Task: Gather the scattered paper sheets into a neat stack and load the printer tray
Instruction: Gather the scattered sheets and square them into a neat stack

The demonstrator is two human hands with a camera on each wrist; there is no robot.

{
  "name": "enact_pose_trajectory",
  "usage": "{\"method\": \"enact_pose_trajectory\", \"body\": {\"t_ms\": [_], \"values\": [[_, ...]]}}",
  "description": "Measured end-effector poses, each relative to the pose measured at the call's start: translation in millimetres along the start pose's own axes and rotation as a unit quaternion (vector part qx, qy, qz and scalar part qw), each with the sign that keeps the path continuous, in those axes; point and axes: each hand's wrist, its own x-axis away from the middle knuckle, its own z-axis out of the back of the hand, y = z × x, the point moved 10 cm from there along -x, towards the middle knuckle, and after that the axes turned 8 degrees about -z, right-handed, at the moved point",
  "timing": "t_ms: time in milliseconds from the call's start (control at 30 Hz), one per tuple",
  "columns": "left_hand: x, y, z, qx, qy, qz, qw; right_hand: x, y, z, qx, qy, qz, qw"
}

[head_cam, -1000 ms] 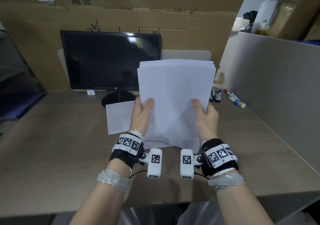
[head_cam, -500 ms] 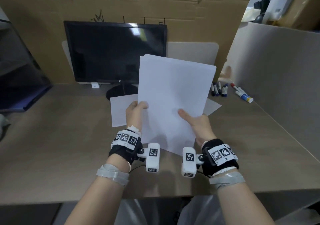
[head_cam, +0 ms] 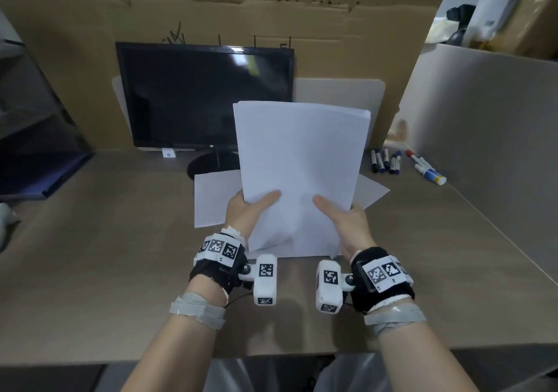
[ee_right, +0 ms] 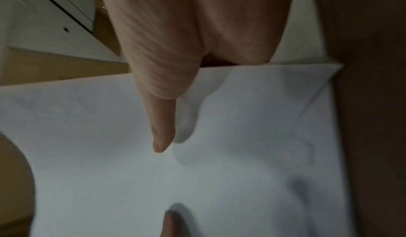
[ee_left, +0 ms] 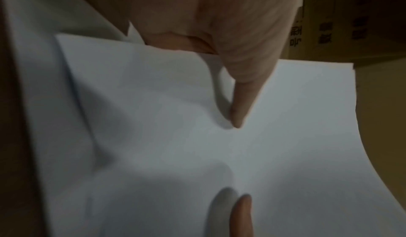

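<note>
Gripping the paper stack (head_cam: 302, 162), fingers hidden behind it.

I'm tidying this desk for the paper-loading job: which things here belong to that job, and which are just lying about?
Belongs to the job:
- paper stack, held upright by the left hand and right hand, thumbs on its front
- loose sheets lying flat on the desk behind it

Just lying about:
- monitor, screen dark
- markers by the right partition
- cardboard boxes behind
</note>
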Motion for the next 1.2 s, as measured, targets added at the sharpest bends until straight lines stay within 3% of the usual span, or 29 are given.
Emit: {"method": "enact_pose_trajectory", "body": {"t_ms": [133, 267, 467, 667, 800, 967, 1200], "values": [[2, -20, -3, -0.055, -0.026, 0.021, 0.998, -4, 32, 6, 0.034, 0.028, -0.037, 0.998], [-11, -5, -1, -0.059, -0.025, -0.011, 0.998, -15, 21, 7, 0.072, 0.047, -0.02, 0.996], [-33, -8, 33, -0.092, 0.034, 0.044, 0.994, -29, 23, 26, 0.05, 0.107, -0.021, 0.993], [-46, -23, 43, -0.228, 0.01, 0.097, 0.969, -43, 34, 47, 0.08, 0.148, -0.066, 0.983], [-61, -34, 40, -0.309, -0.029, 0.123, 0.943, -60, 33, 42, 0.086, 0.139, -0.074, 0.984], [-76, -34, 48, -0.271, -0.02, 0.128, 0.954, -77, 51, 17, 0.145, 0.081, -0.116, 0.979], [-76, -41, 36, -0.211, -0.065, 0.182, 0.958, -82, 47, -14, 0.221, 0.074, -0.065, 0.97]]}}
